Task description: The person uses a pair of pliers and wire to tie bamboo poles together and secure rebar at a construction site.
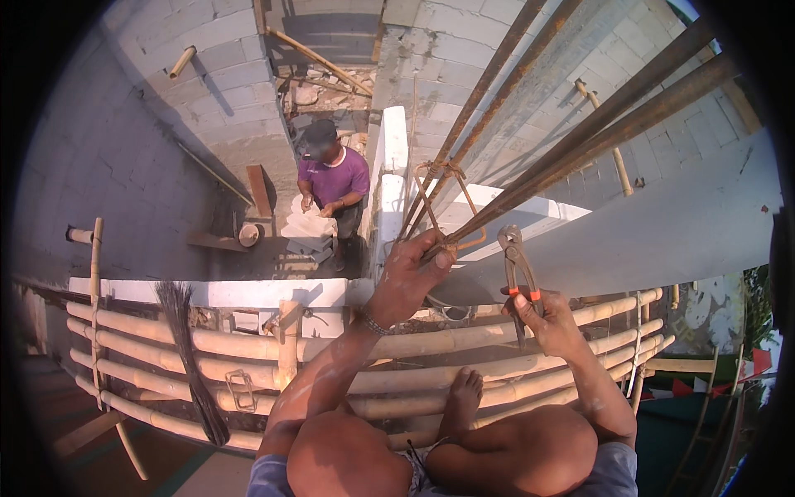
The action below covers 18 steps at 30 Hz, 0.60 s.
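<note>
My left hand (pixel 414 273) is closed around the lower part of long rusty steel bars (pixel 508 189), right where a square wire stirrup (pixel 427 192) rings them. My right hand (pixel 544 323) grips tie-wire pincers (pixel 512 257) with orange on their handles, held upright just right of the bars, jaws up and apart from them. Below me, to the left, a bundle of thin dark wire (pixel 190 364) lies across the bamboo poles, and a loose rectangular stirrup (pixel 240 390) lies beside it.
I squat on a bamboo-pole scaffold (pixel 455 356) at a white block wall top (pixel 207 291). Down below, a person (pixel 335 178) in a purple shirt handles pale tiles or boards (pixel 306 219). A bucket (pixel 248 234), bamboo sticks and block walls (pixel 132 166) surround them. A pale sloping surface (pixel 629 232) extends right.
</note>
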{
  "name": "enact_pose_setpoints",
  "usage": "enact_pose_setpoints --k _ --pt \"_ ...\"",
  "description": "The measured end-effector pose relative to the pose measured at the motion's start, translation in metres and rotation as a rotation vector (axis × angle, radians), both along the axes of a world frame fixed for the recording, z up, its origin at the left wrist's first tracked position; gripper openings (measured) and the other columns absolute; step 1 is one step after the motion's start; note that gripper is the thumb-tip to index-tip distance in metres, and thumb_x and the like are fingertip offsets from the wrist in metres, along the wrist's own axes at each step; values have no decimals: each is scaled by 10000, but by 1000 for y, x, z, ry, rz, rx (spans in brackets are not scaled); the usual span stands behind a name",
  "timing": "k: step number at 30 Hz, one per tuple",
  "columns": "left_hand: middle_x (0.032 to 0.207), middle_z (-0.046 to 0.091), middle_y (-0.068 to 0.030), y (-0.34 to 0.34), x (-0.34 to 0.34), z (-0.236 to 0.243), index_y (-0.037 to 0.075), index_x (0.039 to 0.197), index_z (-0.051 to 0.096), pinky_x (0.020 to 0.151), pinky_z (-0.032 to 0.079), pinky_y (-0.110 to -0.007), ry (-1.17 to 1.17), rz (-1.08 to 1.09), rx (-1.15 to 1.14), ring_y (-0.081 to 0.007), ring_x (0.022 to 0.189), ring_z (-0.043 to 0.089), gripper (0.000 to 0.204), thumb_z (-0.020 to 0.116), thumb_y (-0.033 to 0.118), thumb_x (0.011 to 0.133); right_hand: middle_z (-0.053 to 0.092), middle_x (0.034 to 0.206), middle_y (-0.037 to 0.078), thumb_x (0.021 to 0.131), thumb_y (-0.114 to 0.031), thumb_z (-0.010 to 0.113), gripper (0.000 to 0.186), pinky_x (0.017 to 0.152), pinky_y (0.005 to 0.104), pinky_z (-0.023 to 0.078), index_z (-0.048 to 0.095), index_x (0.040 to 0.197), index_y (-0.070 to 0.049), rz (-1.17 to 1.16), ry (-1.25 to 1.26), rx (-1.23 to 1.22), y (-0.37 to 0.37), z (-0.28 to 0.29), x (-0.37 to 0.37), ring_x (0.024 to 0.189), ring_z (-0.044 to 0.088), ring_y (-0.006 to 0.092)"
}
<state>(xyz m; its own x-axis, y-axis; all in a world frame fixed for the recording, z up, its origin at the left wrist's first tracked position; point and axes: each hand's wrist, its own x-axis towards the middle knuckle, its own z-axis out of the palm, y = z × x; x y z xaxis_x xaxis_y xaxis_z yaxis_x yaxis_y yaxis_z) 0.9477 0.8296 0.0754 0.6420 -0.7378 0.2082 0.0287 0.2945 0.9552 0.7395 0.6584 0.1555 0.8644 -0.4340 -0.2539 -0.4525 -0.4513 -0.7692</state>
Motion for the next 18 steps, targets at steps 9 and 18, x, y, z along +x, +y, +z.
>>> enact_pose_setpoints --k 9,18 --pt "858 734 -134 -6 -23 14 3 991 706 695 552 -327 -137 435 -52 -198 747 711 317 864 222 825 728 789 86 1096 -330 494 400 446 222 428 690 1158 13 -114 62 385 36 1 -1 446 541 87" --pt "918 747 -212 9 -21 38 -42 1021 709 624 577 -338 -650 649 -124 -303 749 752 289 852 77 800 730 861 83 1097 -328 492 409 494 231 469 646 1233 25 -89 93 464 48 -17 -4 505 601 91"
